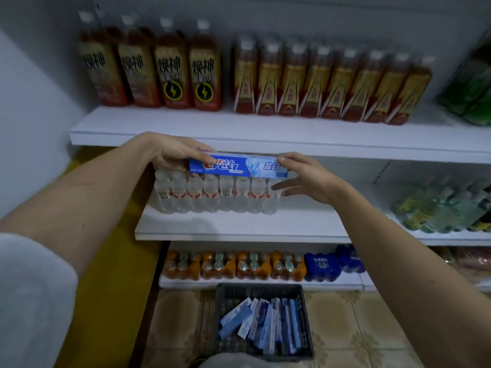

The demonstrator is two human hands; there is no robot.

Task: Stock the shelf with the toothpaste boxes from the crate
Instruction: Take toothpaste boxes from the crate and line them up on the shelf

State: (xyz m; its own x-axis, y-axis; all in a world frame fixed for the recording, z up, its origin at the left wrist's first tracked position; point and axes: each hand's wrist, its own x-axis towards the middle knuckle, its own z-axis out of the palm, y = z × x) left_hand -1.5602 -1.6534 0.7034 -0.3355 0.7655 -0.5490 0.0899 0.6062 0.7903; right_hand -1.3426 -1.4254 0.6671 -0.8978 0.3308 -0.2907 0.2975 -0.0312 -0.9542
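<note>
A blue toothpaste box is held level in front of the middle shelf, just above a row of small water bottles. My left hand grips its left end. My right hand pinches its right end with thumb and forefinger, the other fingers spread below. A dark plastic crate sits on the tiled floor below, holding several more blue and white toothpaste boxes, some upright, some leaning.
The top shelf carries tall brown drink bottles and green bottles at far right. Green and clear bottles stand on the middle shelf's right. Orange and blue bottle packs fill the bottom shelf. A white wall is at left.
</note>
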